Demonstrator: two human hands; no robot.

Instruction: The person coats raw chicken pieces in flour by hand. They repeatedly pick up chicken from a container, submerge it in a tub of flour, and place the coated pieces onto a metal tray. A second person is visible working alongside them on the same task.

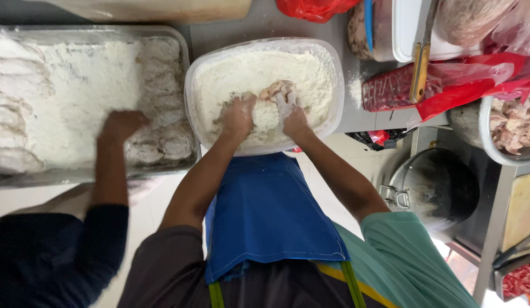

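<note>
A clear plastic tub full of white flour stands in front of me on the grey counter. Both my hands are inside it, dusted with flour. My left hand and my right hand press together around a flour-coated piece of raw chicken, whose pinkish end shows above my fingers. A blue apron hangs below my arms.
To the left, a co-worker's hand reaches into a large tray of flour and coated pieces. On the right are red plastic bags, a knife with a wooden handle, a bowl of raw meat and a dark pot lower down.
</note>
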